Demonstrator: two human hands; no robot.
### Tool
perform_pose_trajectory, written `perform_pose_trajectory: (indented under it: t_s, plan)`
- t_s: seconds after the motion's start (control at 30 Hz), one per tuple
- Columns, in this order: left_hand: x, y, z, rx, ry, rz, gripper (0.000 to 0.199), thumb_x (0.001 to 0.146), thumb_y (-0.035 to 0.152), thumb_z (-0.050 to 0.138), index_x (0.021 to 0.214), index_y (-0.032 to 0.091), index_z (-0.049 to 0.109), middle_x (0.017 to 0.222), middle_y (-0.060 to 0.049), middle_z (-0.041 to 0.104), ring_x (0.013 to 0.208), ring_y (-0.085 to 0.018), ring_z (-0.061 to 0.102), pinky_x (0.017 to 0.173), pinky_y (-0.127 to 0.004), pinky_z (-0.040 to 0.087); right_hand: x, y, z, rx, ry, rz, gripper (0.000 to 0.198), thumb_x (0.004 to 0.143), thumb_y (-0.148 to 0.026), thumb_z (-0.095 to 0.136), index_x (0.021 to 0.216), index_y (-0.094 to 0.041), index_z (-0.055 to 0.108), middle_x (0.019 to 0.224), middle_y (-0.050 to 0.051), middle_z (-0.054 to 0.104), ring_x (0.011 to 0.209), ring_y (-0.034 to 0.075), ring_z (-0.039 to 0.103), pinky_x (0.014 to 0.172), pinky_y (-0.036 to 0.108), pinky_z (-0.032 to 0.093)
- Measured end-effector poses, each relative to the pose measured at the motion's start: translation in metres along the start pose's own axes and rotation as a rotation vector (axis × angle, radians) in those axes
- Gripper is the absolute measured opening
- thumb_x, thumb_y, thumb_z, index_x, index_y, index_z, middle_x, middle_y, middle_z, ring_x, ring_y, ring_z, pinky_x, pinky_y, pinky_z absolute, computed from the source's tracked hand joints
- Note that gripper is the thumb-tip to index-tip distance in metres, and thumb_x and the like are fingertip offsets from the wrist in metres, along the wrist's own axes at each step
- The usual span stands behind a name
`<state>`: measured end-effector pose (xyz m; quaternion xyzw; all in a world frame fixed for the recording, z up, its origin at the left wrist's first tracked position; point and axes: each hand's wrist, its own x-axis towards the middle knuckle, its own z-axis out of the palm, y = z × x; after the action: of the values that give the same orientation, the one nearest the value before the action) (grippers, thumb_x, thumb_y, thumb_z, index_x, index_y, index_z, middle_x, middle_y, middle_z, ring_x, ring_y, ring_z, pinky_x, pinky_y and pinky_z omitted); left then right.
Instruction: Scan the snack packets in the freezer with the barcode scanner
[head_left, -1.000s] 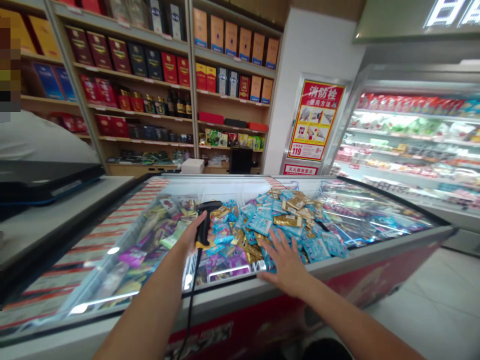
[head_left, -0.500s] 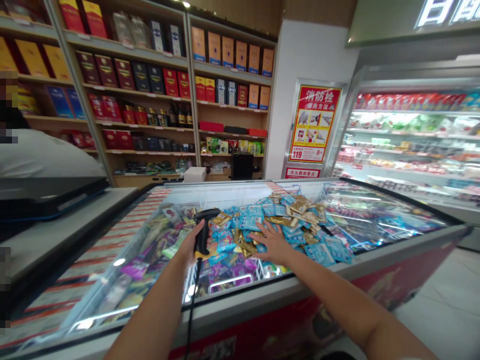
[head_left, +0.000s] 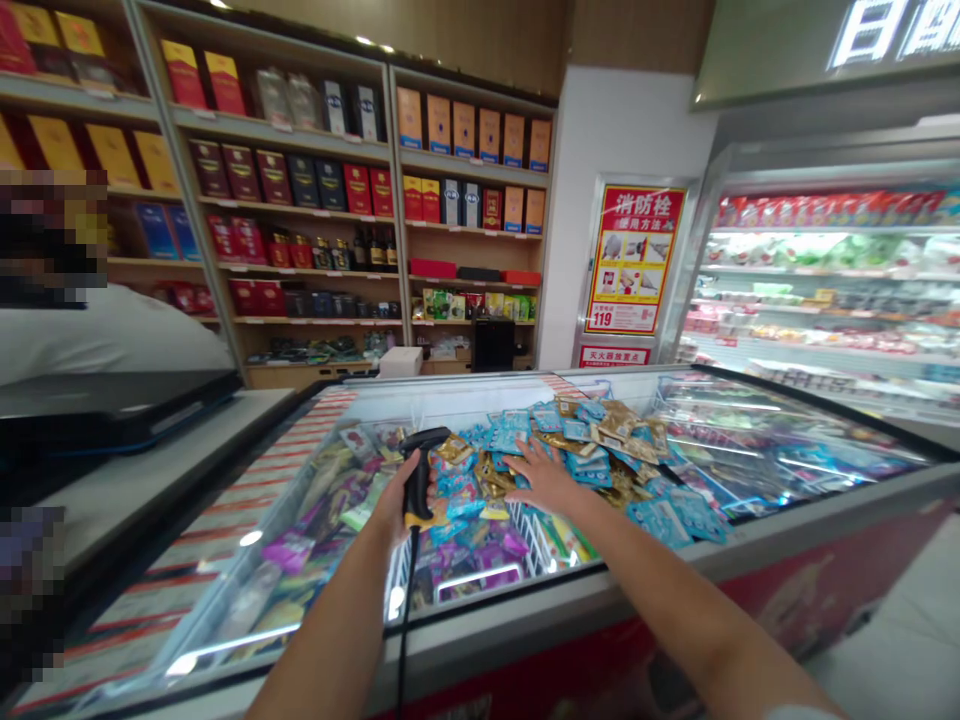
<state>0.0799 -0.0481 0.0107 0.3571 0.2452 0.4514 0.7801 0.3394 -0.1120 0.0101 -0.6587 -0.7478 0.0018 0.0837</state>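
My left hand (head_left: 397,503) is wrapped around the handle of a black barcode scanner (head_left: 417,478) with a yellow-orange patch low on its grip. The scanner's cable hangs down past the freezer's front edge. Fingers spread, my right hand (head_left: 553,482) is at the near side of a heap of small packets; whether it presses on them I cannot tell. Blue packets (head_left: 510,428) and gold packets (head_left: 619,420) make up this heap. More blue packets (head_left: 671,515) lie to the right, by the front rim. Purple packages (head_left: 502,560) show below, inside the freezer.
The chest freezer (head_left: 510,622) stretches across in front of me. At left, a person in a white top (head_left: 161,325) is behind a counter (head_left: 266,410) bearing a dark device (head_left: 112,400). Shelves of boxes (head_left: 315,185) and a lit chiller (head_left: 840,270) stand beyond.
The view has tilted up a little, so the surroundings sit lower and further right. My right hand has shifted slightly left and forward over the packets. My left hand keeps its hold on the scanner.
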Motion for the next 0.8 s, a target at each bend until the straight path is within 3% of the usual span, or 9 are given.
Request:
perform_pose_trajectory:
  t_s: [0.17,0.27,0.33,0.43,0.53,0.6,0.7,0.8]
  plan:
    - [0.002,0.001,-0.004,-0.046,-0.011,0.004,0.027,0.081,0.040,0.057,0.081,0.013,0.058,0.061,0.000,0.053,0.044,-0.008,0.048,0.035,-0.019,0.040,0.014,-0.032,0.001,0.013,0.052,-0.030,0.068,0.084,-0.053,0.046,0.143,-0.025,0.028,0.153,0.009,0.015,0.140,0.033,0.005,0.110,0.053,0.008]
    - [0.004,0.003,-0.007,-0.097,-0.037,0.010,0.025,0.082,0.039,0.057,0.085,0.014,0.058,0.061,0.001,0.052,0.045,-0.008,0.048,0.035,-0.018,0.040,0.042,-0.059,0.000,-0.045,0.119,-0.116,0.053,0.092,-0.038,0.034,0.142,-0.022,0.031,0.149,0.009,0.029,0.140,0.029,0.010,0.110,0.053,0.007]
    - [0.004,0.004,-0.009,-0.135,-0.058,0.015,0.024,0.082,0.038,0.056,0.085,0.014,0.058,0.061,0.001,0.052,0.045,-0.007,0.048,0.036,-0.018,0.040,0.067,-0.074,-0.001,-0.102,0.119,-0.118,0.052,0.090,-0.032,0.037,0.141,-0.021,0.033,0.145,0.010,0.035,0.140,0.029,0.009,0.110,0.055,0.003]
    - [0.003,0.005,-0.011,-0.174,-0.064,0.025,0.023,0.082,0.038,0.056,0.083,0.014,0.057,0.062,0.001,0.051,0.045,-0.007,0.047,0.036,-0.017,0.041,0.102,-0.088,-0.002,-0.160,0.025,-0.055,0.055,0.085,-0.032,0.047,0.138,-0.019,0.039,0.142,0.013,0.040,0.140,0.031,0.006,0.108,0.058,-0.002]
    - [0.003,0.005,-0.012,-0.205,-0.059,0.024,0.023,0.084,0.037,0.054,0.085,0.014,0.057,0.061,0.002,0.050,0.044,-0.007,0.046,0.037,-0.017,0.041,0.124,-0.095,0.002,-0.166,-0.116,-0.021,0.048,0.084,-0.029,0.050,0.131,-0.024,0.048,0.143,0.007,0.040,0.139,0.033,0.008,0.105,0.062,-0.005]
    - [0.004,0.005,-0.013,-0.224,-0.067,0.017,0.024,0.085,0.037,0.052,0.085,0.014,0.057,0.062,0.001,0.050,0.045,-0.006,0.046,0.037,-0.017,0.042,0.127,-0.098,0.003,-0.133,-0.121,-0.040,0.041,0.085,-0.026,0.047,0.125,-0.024,0.054,0.138,0.004,0.046,0.139,0.032,0.012,0.104,0.062,-0.002]
    - [0.006,0.006,-0.016,-0.252,-0.099,0.025,0.024,0.085,0.036,0.050,0.085,0.013,0.057,0.063,0.001,0.049,0.046,-0.007,0.046,0.038,-0.017,0.042,0.115,-0.103,-0.008,0.003,0.009,-0.072,0.032,0.088,-0.023,0.043,0.115,-0.024,0.060,0.126,0.001,0.057,0.136,0.027,0.022,0.105,0.059,0.004]
    - [0.007,0.009,-0.016,-0.253,-0.131,0.029,0.026,0.086,0.038,0.048,0.083,0.014,0.057,0.063,0.001,0.048,0.047,-0.007,0.046,0.038,-0.017,0.042,0.081,-0.113,-0.032,0.367,0.290,-0.036,0.033,0.092,-0.022,0.038,0.115,-0.022,0.061,0.121,0.004,0.061,0.127,0.023,0.039,0.107,0.052,0.019]
